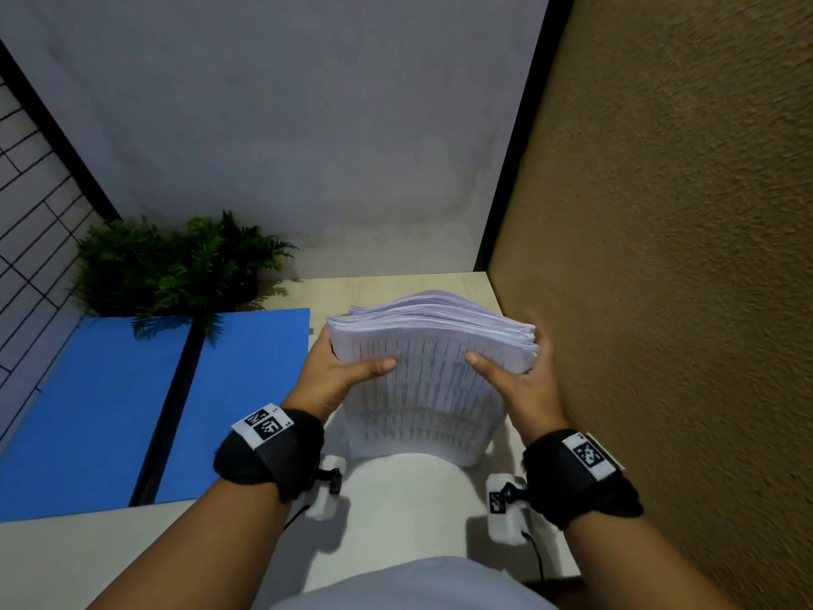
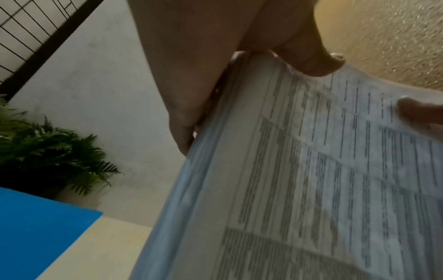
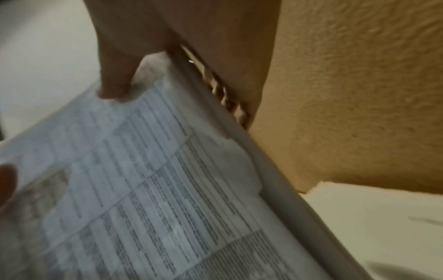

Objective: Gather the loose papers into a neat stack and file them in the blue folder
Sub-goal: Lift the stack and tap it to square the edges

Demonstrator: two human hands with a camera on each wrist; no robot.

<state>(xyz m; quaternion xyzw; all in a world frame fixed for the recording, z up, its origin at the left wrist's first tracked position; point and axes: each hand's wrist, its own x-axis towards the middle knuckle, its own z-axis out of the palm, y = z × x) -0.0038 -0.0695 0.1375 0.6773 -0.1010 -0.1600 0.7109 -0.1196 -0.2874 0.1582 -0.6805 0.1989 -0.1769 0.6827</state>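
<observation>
Paper stack (image 1: pixel 433 372) stands on its lower edge on the pale surface (image 1: pixel 88 556), both hands clamping its sides — left hand (image 1: pixel 338 376) and right hand (image 1: pixel 521 385) each a closed grip, thumb on the printed face, fingers behind — likely to jog the uneven top edges square before filing. Blue folder (image 1: pixel 110 407) lies open just left, untouched. Corner nook: potted fern (image 1: pixel 176 261) behind folder, grey wall (image 1: pixel 286 125), cork-textured panel (image 1: pixel 682 257) right, wire grid (image 1: pixel 31 200) left.

Blue folder (image 1: pixel 246 389) – white printed papers (image 1: pixel 426 389)
</observation>
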